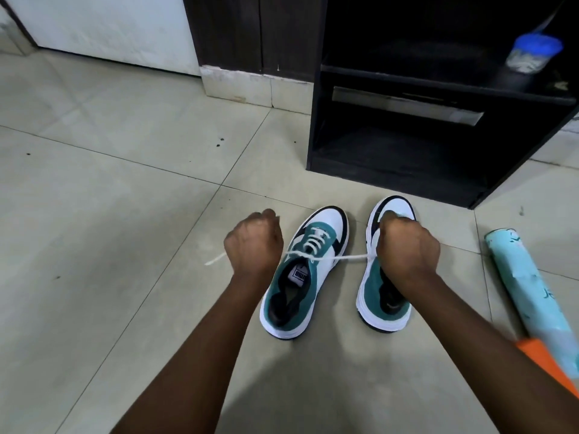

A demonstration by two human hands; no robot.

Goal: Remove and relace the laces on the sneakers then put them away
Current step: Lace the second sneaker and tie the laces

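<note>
**Lace pulled taut across the left sneaker**

On the tiled floor (pixel 125 198), near the foot of a black shelf unit (pixel 407 126): two teal-and-white sneakers, side by side, toes pointing far. Left sneaker (pixel 300 277) laced through its eyelets; right sneaker (pixel 385 277) partly hidden under the right wrist, lacing not visible.

Probably light, with firm soles and soft uppers; best lifted by the heel collar or the sole edge when put away, likely onto the shelf unit.

Left hand (pixel 253 239) in a clenched grip on one end of the white lace (pixel 316 256), a loose tail sticking out to the left. Right hand (pixel 407 242) in a clenched grip on the other end. Lace stretched straight between them over the tongue.

Flat, soft, limp cord, likely slippery under tension; best pinched close to the eyelets or at the tips for threading.
</note>
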